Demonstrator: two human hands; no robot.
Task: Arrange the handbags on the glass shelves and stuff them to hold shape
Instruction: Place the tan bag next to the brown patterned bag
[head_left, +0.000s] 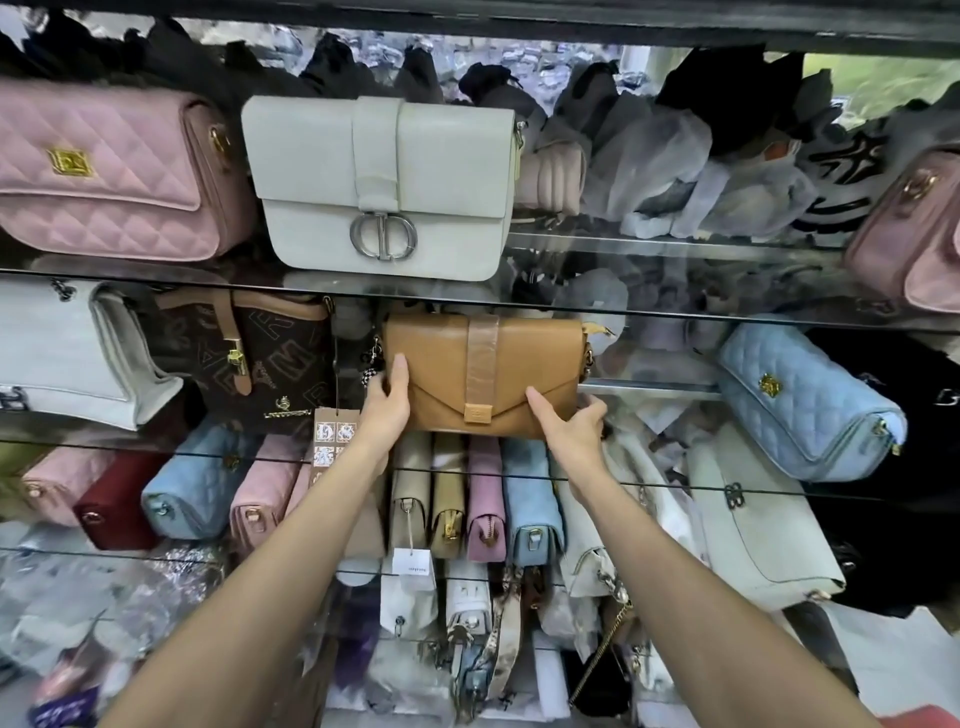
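Both bare forearms reach up and forward, converging toward twelve o'clock. The left hand (387, 402) has its thumb raised and fingers curled round a tan leather envelope-flap handbag's (483, 374) left end; the right hand (569, 423) grips its lower right corner, thumb across the front.

Soft, even light is filling the display, and nothing is casting hard shadows. Daylight is glowing green-white through the top right corner. The glass shelves (675, 312) are giving off pale reflections that are hazing whatever sits behind them. The wide lens is bowing the shelf edges and stretching both arms toward the bottom corners. The lower left corner is smearing into blur, while the centre is staying sharp.
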